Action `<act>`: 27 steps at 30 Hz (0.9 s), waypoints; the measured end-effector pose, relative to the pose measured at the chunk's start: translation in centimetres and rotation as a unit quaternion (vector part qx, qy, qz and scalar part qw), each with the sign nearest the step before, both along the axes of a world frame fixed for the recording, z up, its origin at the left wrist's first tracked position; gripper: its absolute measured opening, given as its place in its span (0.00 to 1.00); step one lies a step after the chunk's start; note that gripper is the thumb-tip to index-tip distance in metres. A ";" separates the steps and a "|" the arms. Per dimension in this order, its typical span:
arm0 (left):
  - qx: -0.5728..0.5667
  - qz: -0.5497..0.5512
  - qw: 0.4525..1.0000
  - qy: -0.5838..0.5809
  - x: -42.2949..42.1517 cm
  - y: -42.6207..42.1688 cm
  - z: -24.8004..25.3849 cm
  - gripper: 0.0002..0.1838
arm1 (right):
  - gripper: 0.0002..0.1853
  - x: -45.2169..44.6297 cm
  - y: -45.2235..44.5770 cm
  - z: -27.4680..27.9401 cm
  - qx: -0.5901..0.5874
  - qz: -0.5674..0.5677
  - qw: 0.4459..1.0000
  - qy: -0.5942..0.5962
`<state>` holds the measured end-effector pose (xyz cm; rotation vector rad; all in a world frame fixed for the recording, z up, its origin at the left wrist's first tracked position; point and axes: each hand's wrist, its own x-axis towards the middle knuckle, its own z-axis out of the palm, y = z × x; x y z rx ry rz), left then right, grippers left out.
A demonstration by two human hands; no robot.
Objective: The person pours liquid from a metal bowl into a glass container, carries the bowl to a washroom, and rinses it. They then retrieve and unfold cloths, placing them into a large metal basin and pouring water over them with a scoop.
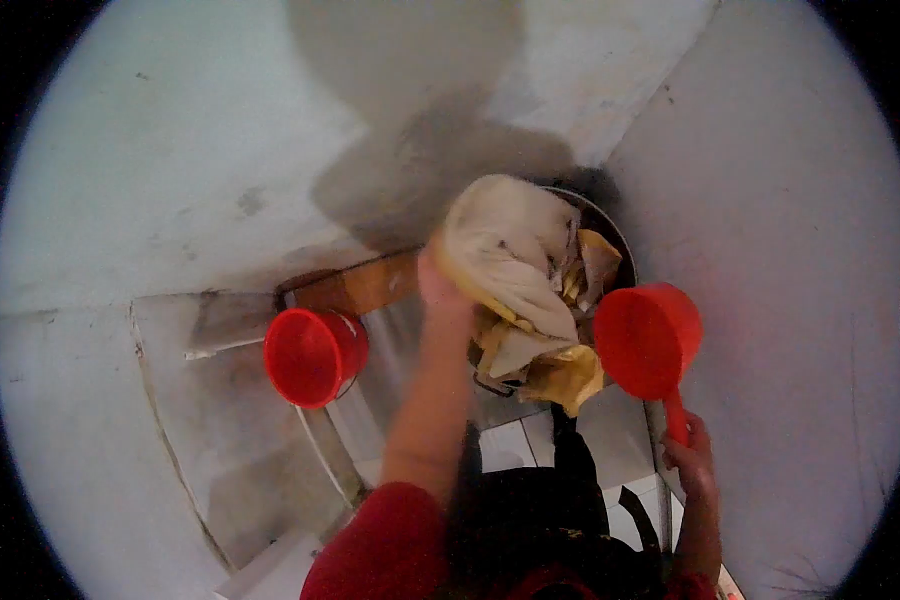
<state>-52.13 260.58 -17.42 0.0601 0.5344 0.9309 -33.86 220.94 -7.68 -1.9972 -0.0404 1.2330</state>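
Observation:
My right hand (692, 455) is wrapped round the handle of a red plastic water dipper (646, 340), its bowl raised at the right of the pot. My left hand (440, 283) grips the left edge of a bunched cream and yellow cloth (515, 240); its fingertips are hidden by the fabric. The cloth is heaped over a round dark metal pot (625, 245), of which the back right rim and a small front handle show. A yellow flap of cloth (567, 378) hangs over the pot's front edge.
A red bucket (315, 357) with a wire handle stands on the left, beside a wooden strip (360, 287) along the wall. Stained pale walls (790, 250) meet in a corner behind the pot. White floor tiles (507, 447) show near my legs.

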 end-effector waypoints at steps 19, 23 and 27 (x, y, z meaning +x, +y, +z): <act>0.330 -0.010 0.577 0.747 -9.5 -5.7 -15.0 0.22 | 0.33 -10.7 15.5 -20.4 -0.024 0.440 0.825 -0.354; 0.443 -0.076 0.435 0.781 -10.6 -5.7 -18.2 0.24 | 0.32 -10.0 14.7 -18.4 -0.044 0.550 0.748 -0.369; 0.397 -0.164 0.549 0.717 -9.5 -5.8 -12.8 0.28 | 0.32 -7.0 16.6 -15.9 -0.161 0.511 0.818 -0.209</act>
